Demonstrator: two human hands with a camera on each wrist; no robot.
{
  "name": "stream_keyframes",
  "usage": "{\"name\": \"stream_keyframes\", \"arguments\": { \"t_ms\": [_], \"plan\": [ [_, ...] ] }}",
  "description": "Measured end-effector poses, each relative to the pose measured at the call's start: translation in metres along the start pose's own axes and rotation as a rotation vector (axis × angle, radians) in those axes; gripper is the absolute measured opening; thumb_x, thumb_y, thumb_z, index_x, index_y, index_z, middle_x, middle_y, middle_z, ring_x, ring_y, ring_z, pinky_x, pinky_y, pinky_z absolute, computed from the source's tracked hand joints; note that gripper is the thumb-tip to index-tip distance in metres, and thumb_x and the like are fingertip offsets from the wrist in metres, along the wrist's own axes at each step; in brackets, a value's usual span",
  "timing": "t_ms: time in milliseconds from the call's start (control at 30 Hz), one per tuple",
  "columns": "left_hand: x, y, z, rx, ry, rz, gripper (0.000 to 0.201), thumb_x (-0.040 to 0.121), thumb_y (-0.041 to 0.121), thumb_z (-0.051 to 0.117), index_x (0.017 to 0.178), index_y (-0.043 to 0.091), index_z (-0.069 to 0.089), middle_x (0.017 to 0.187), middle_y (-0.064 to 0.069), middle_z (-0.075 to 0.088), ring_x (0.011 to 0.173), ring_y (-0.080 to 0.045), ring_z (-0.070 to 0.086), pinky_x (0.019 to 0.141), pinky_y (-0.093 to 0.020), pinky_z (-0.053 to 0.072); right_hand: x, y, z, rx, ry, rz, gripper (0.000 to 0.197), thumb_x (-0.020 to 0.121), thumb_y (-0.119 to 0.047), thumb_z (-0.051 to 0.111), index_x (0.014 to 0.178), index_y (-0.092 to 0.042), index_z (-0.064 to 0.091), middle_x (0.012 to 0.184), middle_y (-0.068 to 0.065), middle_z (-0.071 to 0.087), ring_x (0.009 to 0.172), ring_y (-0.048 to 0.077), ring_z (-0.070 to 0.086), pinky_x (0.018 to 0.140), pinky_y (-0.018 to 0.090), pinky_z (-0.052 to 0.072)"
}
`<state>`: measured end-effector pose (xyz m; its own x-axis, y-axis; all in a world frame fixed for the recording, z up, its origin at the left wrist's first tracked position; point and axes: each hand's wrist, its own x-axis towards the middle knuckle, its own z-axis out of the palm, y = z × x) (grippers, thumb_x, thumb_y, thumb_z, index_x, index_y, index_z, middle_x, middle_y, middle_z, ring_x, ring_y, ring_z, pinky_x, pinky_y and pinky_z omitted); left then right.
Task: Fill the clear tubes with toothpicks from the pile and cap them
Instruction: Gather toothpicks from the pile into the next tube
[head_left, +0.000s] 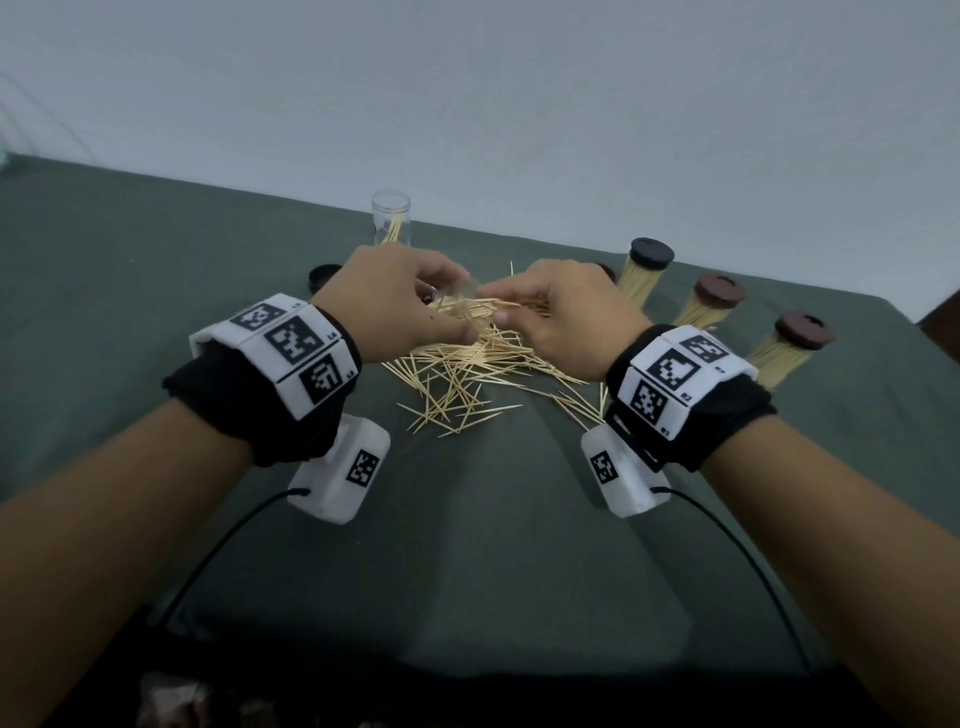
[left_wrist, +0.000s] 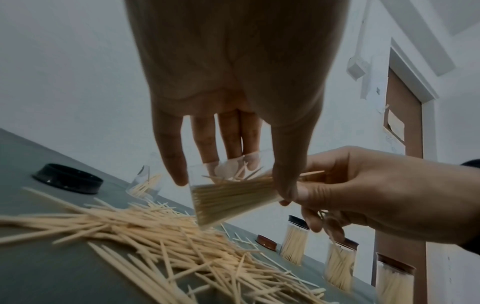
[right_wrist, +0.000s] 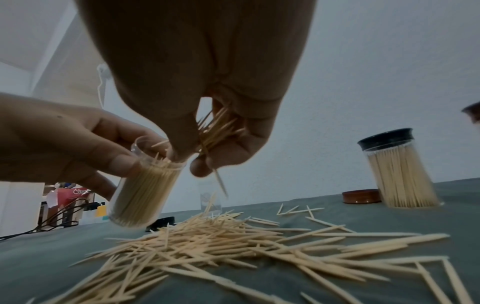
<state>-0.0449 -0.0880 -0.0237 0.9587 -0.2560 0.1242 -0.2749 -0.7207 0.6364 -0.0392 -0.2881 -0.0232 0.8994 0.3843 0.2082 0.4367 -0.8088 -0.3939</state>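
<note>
My left hand (head_left: 410, 301) grips a clear tube (left_wrist: 228, 197), tilted and well filled with toothpicks, just above the pile of toothpicks (head_left: 467, 374) on the green cloth. The same clear tube (right_wrist: 145, 189) shows in the right wrist view with its open mouth toward my right hand (head_left: 545, 312). That hand pinches a bunch of toothpicks (right_wrist: 215, 131) right at the tube's mouth. Another clear tube (head_left: 390, 215) stands uncapped at the back with a few toothpicks inside.
Three capped, full tubes (head_left: 647, 270) (head_left: 711, 301) (head_left: 792, 343) stand in a row at the right. A loose black cap (head_left: 324, 275) lies at the left of the pile, a brown cap (right_wrist: 361, 196) near the first full tube. The table's far edge meets a wall.
</note>
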Motion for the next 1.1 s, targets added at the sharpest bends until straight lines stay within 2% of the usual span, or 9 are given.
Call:
{"name": "stream_keyframes", "arguments": {
  "t_ms": [167, 300, 400, 467, 533, 667, 800, 967, 1100],
  "plan": [
    [0.0, 0.003, 0.004, -0.019, -0.015, 0.016, 0.047, 0.069, 0.044, 0.083, 0.112, 0.03, 0.069, 0.088, 0.027, 0.06, 0.099, -0.001, 0.062, 0.073, -0.006, 0.038, 0.001, -0.004, 0.001, -0.018, 0.103, -0.044, 0.022, 0.087, -0.023, 0.071, 0.107, -0.031, 0.073, 0.103, -0.007, 0.069, 0.094, 0.007, 0.061, 0.08, 0.014, 0.037],
    [0.0, 0.005, 0.005, -0.028, -0.012, 0.03, 0.048, 0.069, 0.045, 0.082, 0.114, 0.033, 0.068, 0.091, 0.025, 0.062, 0.099, -0.001, 0.062, 0.074, -0.006, 0.038, 0.001, -0.007, 0.007, -0.048, 0.114, -0.124, 0.027, 0.09, -0.008, 0.062, 0.111, -0.021, 0.073, 0.1, 0.003, 0.055, 0.09, 0.013, 0.049, 0.076, 0.017, 0.033],
    [0.001, 0.003, 0.003, -0.037, 0.002, 0.019, 0.049, 0.07, 0.047, 0.082, 0.114, 0.031, 0.068, 0.093, 0.021, 0.064, 0.097, -0.001, 0.063, 0.074, -0.009, 0.04, 0.001, -0.01, 0.004, -0.014, 0.12, -0.109, 0.028, 0.091, -0.01, 0.062, 0.114, -0.025, 0.072, 0.097, -0.003, 0.055, 0.088, 0.008, 0.05, 0.071, 0.013, 0.034],
    [0.001, 0.001, 0.002, -0.051, -0.007, 0.01, 0.051, 0.069, 0.047, 0.082, 0.115, 0.03, 0.068, 0.097, 0.018, 0.067, 0.096, -0.001, 0.064, 0.077, -0.012, 0.043, 0.001, -0.01, 0.001, 0.044, 0.148, -0.097, 0.025, 0.089, -0.014, 0.068, 0.11, -0.027, 0.073, 0.092, -0.011, 0.061, 0.081, 0.0, 0.054, 0.071, 0.006, 0.037],
    [0.0, 0.0, 0.003, -0.073, -0.027, -0.002, 0.051, 0.068, 0.046, 0.083, 0.114, 0.031, 0.068, 0.093, 0.021, 0.067, 0.094, 0.002, 0.063, 0.074, -0.01, 0.043, 0.0, -0.01, 0.002, 0.108, 0.178, -0.057, 0.019, 0.085, -0.019, 0.073, 0.101, -0.028, 0.075, 0.086, -0.015, 0.065, 0.079, -0.004, 0.058, 0.071, 0.004, 0.038],
    [0.0, 0.002, 0.005, -0.081, -0.045, 0.003, 0.05, 0.068, 0.045, 0.083, 0.114, 0.033, 0.066, 0.089, 0.026, 0.062, 0.094, 0.005, 0.061, 0.071, -0.007, 0.04, 0.001, -0.009, 0.004, 0.079, 0.188, -0.048, 0.01, 0.085, -0.022, 0.073, 0.093, -0.026, 0.077, 0.088, -0.012, 0.067, 0.079, 0.001, 0.057, 0.069, 0.003, 0.038],
    [0.001, -0.001, 0.005, -0.073, -0.026, -0.007, 0.054, 0.067, 0.047, 0.083, 0.116, 0.03, 0.067, 0.096, 0.02, 0.066, 0.096, 0.001, 0.064, 0.074, -0.01, 0.042, 0.0, -0.013, -0.002, 0.158, 0.189, -0.033, 0.012, 0.085, -0.019, 0.072, 0.093, -0.026, 0.077, 0.086, -0.017, 0.062, 0.081, -0.001, 0.058, 0.072, 0.007, 0.043],
    [0.0, -0.002, 0.005, -0.066, -0.031, -0.008, 0.054, 0.068, 0.047, 0.083, 0.116, 0.03, 0.067, 0.1, 0.016, 0.068, 0.097, -0.001, 0.064, 0.075, -0.013, 0.042, -0.002, -0.015, -0.003, 0.272, 0.18, 0.027, 0.013, 0.084, -0.019, 0.074, 0.092, -0.029, 0.076, 0.084, -0.017, 0.068, 0.078, -0.003, 0.064, 0.069, 0.009, 0.048],
    [0.0, 0.001, 0.005, -0.092, -0.034, -0.005, 0.052, 0.069, 0.045, 0.083, 0.116, 0.032, 0.066, 0.091, 0.024, 0.064, 0.096, 0.002, 0.063, 0.074, -0.008, 0.041, -0.002, -0.01, 0.004, 0.263, 0.193, 0.037, 0.011, 0.08, -0.024, 0.077, 0.091, -0.027, 0.078, 0.079, -0.017, 0.069, 0.074, -0.007, 0.062, 0.067, 0.003, 0.041]
  ]
}}
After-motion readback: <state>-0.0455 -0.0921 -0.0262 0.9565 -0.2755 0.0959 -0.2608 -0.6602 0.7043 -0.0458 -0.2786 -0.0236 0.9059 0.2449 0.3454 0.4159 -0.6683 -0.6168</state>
